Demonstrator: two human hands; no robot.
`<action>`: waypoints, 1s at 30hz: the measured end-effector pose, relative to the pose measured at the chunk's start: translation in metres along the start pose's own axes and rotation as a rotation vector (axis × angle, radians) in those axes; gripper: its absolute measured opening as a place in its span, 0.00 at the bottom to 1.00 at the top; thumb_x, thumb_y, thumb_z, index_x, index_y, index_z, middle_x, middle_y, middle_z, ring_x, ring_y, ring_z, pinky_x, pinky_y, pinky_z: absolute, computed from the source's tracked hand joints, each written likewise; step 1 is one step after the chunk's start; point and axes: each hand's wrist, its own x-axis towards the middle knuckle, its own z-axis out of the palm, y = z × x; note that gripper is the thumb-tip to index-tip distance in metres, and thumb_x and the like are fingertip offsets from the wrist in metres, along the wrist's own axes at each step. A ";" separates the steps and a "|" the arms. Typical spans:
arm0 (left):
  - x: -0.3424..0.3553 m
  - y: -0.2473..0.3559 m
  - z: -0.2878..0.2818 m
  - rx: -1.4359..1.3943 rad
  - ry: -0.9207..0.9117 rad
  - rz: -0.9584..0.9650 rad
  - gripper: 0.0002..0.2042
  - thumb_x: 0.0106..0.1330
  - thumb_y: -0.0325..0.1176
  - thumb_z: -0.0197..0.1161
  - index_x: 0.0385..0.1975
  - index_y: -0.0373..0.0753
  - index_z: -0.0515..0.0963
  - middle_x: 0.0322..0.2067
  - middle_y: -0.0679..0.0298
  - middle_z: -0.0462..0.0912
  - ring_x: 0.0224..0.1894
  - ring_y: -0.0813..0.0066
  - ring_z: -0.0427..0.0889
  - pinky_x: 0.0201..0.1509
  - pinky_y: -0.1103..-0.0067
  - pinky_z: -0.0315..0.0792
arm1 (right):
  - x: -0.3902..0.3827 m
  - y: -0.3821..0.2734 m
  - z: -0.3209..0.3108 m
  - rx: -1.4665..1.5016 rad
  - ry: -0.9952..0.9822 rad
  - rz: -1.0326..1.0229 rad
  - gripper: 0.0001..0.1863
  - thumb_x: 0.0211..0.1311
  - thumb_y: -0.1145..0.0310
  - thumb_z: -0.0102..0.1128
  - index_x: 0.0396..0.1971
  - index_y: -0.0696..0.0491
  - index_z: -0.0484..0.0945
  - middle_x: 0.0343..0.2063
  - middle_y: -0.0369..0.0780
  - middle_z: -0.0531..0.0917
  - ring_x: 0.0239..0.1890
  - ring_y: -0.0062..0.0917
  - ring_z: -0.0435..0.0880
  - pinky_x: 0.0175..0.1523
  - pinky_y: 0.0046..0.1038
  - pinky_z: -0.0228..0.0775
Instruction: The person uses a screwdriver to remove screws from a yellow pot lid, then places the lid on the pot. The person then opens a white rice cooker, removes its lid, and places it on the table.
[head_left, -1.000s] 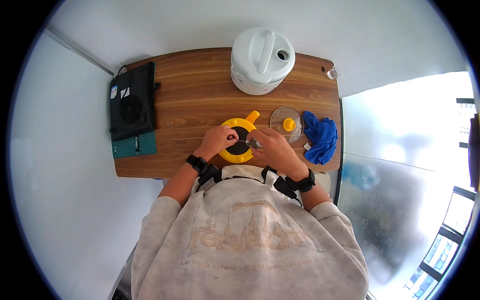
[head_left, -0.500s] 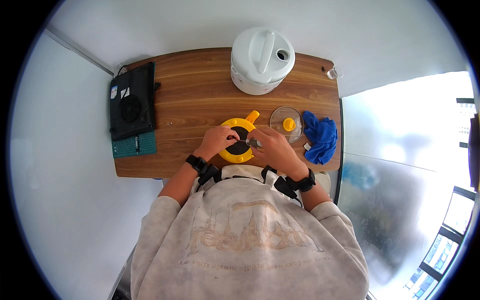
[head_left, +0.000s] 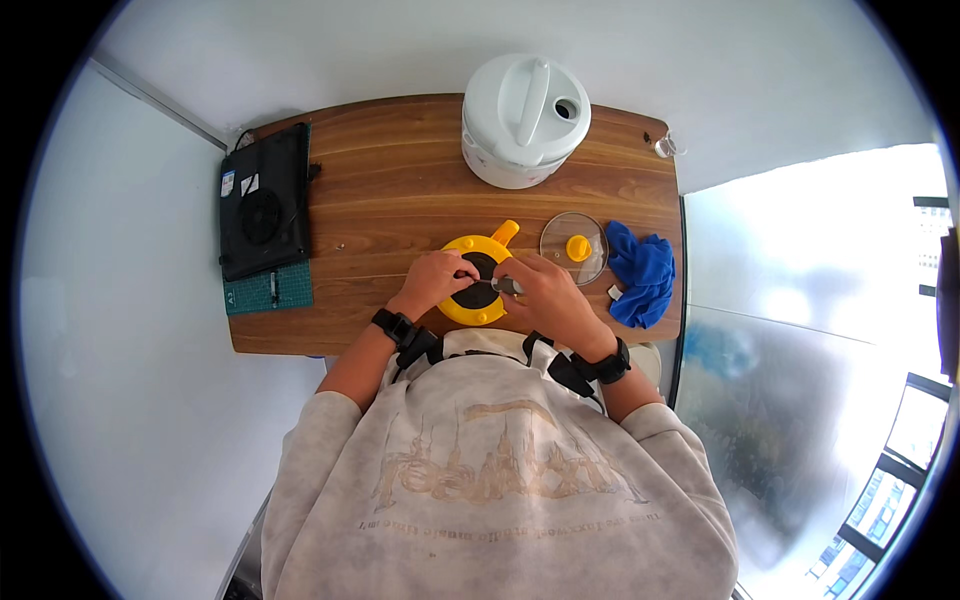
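A yellow round pot-like appliance point(head_left: 457, 312) with a dark round middle and a stubby handle lies on the table in front of me. Above it, my right hand point(head_left: 545, 292) is closed around the grey handle of a screwdriver point(head_left: 508, 286), whose thin shaft points left. My left hand point(head_left: 433, 280) pinches at the shaft's tip; whatever sits between those fingertips is too small to make out. Just right of the appliance lies a glass lid point(head_left: 560, 250) with a yellow knob.
A blue cloth point(head_left: 642, 272) lies beside the lid. Toward the back of the wooden table point(head_left: 390, 170) stands a large white lidded container point(head_left: 515, 150). On the left, a black flat device point(head_left: 280, 205) rests partly over a green cutting mat point(head_left: 292, 290). A small clear glass point(head_left: 664, 148) is at the far right corner.
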 end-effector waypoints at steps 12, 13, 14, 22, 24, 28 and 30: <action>0.000 0.003 -0.002 0.019 0.006 0.000 0.06 0.59 0.39 0.70 0.34 0.53 0.88 0.27 0.64 0.80 0.35 0.64 0.82 0.37 0.69 0.75 | 0.002 -0.003 -0.003 0.013 0.023 0.019 0.16 0.51 0.75 0.65 0.42 0.55 0.76 0.34 0.47 0.80 0.37 0.44 0.82 0.43 0.40 0.76; 0.000 0.003 -0.002 0.021 0.004 -0.004 0.06 0.59 0.39 0.70 0.34 0.53 0.88 0.27 0.65 0.79 0.34 0.64 0.81 0.37 0.69 0.74 | 0.003 -0.001 -0.002 0.009 0.020 0.028 0.16 0.51 0.74 0.65 0.42 0.55 0.76 0.34 0.47 0.81 0.37 0.44 0.82 0.43 0.40 0.76; 0.000 0.003 -0.002 0.023 0.002 -0.008 0.06 0.58 0.39 0.70 0.34 0.53 0.88 0.27 0.65 0.79 0.34 0.64 0.81 0.37 0.69 0.74 | 0.003 0.000 -0.001 0.005 0.017 0.037 0.16 0.51 0.74 0.65 0.42 0.56 0.76 0.34 0.47 0.81 0.37 0.44 0.82 0.43 0.40 0.76; -0.001 0.004 -0.004 0.013 0.003 0.000 0.06 0.58 0.39 0.70 0.34 0.53 0.88 0.27 0.64 0.79 0.34 0.64 0.81 0.36 0.69 0.74 | 0.002 0.001 0.000 0.009 0.029 0.041 0.16 0.52 0.74 0.65 0.42 0.56 0.75 0.35 0.48 0.81 0.38 0.45 0.82 0.43 0.40 0.76; -0.001 0.002 -0.003 0.007 0.002 0.003 0.06 0.58 0.39 0.70 0.34 0.53 0.88 0.27 0.64 0.79 0.34 0.64 0.81 0.37 0.69 0.74 | 0.003 0.000 0.000 0.021 0.027 0.039 0.16 0.52 0.74 0.65 0.42 0.56 0.75 0.35 0.48 0.81 0.38 0.45 0.82 0.43 0.40 0.76; 0.000 0.000 -0.001 0.002 0.008 0.007 0.06 0.58 0.38 0.70 0.34 0.53 0.88 0.28 0.64 0.79 0.35 0.64 0.81 0.37 0.69 0.74 | 0.006 -0.002 -0.002 0.044 0.007 0.056 0.17 0.53 0.75 0.66 0.43 0.56 0.73 0.35 0.48 0.81 0.39 0.46 0.82 0.44 0.41 0.75; -0.001 0.000 0.000 0.001 0.013 0.007 0.06 0.58 0.38 0.70 0.34 0.52 0.88 0.28 0.64 0.79 0.35 0.64 0.81 0.38 0.69 0.74 | 0.007 -0.003 -0.003 0.062 -0.010 0.078 0.17 0.54 0.75 0.65 0.43 0.55 0.73 0.36 0.48 0.81 0.39 0.47 0.82 0.44 0.41 0.75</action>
